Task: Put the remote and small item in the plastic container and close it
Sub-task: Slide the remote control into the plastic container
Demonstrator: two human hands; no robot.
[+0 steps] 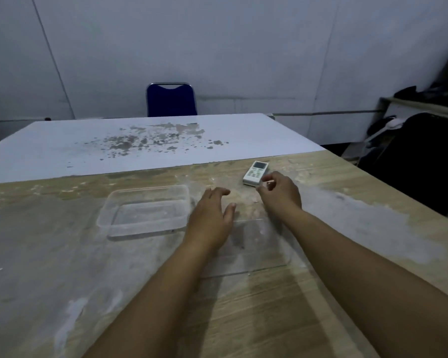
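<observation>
**Clear tub, clear lid, white remote: light things, and one hard to see**

The desk [62, 254] is worn wood grain with pale dusty patches, which makes the transparent pieces hard to read. The plastic container [145, 211] sits open and empty to the left of the hands. It looks thin-walled and light, likely to slide or flex if pushed on one side, so steadying it by the rim seems wise. Its lid [264, 250] appears to lie flat on the desk beneath and between the forearms. Only faint edges show, and the arms cover part of it. Flat and slick, it will probably need a fingernail under a corner to lift.

The remote [255, 173] lies beyond the right hand, near the seam with the white board, well apart from the container. It looks rigid, light and smooth, and a grip across its long sides should hold it.

The left hand [212, 211] hovers palm down, fingers loosely spread, holding nothing, just right of the container. The right hand [279, 192] is curled just in front of the remote, thumb and fingertips pinched close. A small pale glint shows between them, possibly the small item [269, 182], but it is too tiny and blurred to confirm, and I cannot tell whether it is gripped.
</observation>
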